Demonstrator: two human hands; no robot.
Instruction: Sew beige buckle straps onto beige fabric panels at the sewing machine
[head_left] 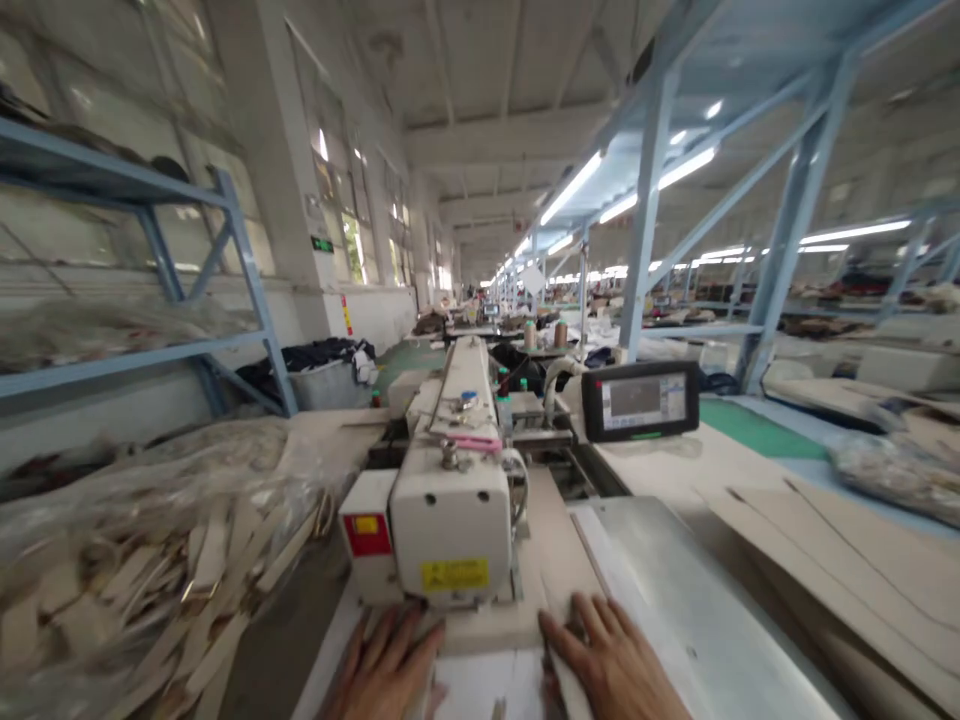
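Observation:
A white industrial sewing machine (452,530) stands in front of me, its head over the work area. Beige fabric (555,540) runs under and beside the head, with a pale white sheet (487,680) nearer to me. My left hand (390,665) lies flat just below the machine head, fingers stretched forward, at the left edge of the fabric. On the right, my right hand (611,655) rests on the fabric with its fingers apart. Neither hand grips anything that I can see. The needle area is hidden behind the machine head.
A black-framed control screen (640,400) stands to the right of the machine. Beige straps with metal buckles (210,580) and clear plastic lie at the left. Flat beige panels (847,560) lie at the right. Blue shelf frames (247,290) rise on both sides.

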